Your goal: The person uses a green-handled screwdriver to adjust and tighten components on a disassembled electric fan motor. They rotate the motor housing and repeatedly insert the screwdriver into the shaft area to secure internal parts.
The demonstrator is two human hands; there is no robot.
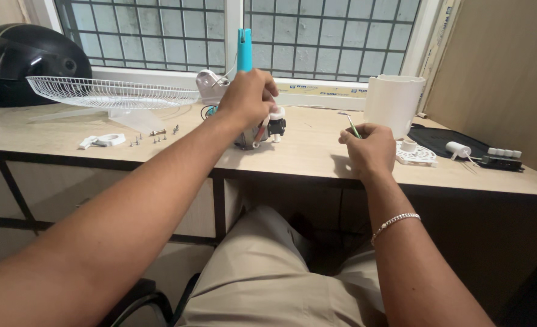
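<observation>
My left hand [247, 95] grips a blue-handled tool [244, 49] held upright, its handle sticking up above the fist. Under that hand sits a small fan motor [267, 130] with white and black parts on the wooden desk [305, 151]; the tool's tip is hidden by my fingers. My right hand [370, 148] rests on the desk to the right of the motor, fingers closed around a thin green-tipped tool [353, 127] that points up and away.
A white wire fan guard [111, 92] and a black helmet [29, 57] lie at the back left. Several loose screws [156, 138] and a white plastic piece [105, 140] lie left of the motor. A white cylindrical housing [394, 104], a white round grille part [417, 154] and a black switch panel [499, 160] stand right.
</observation>
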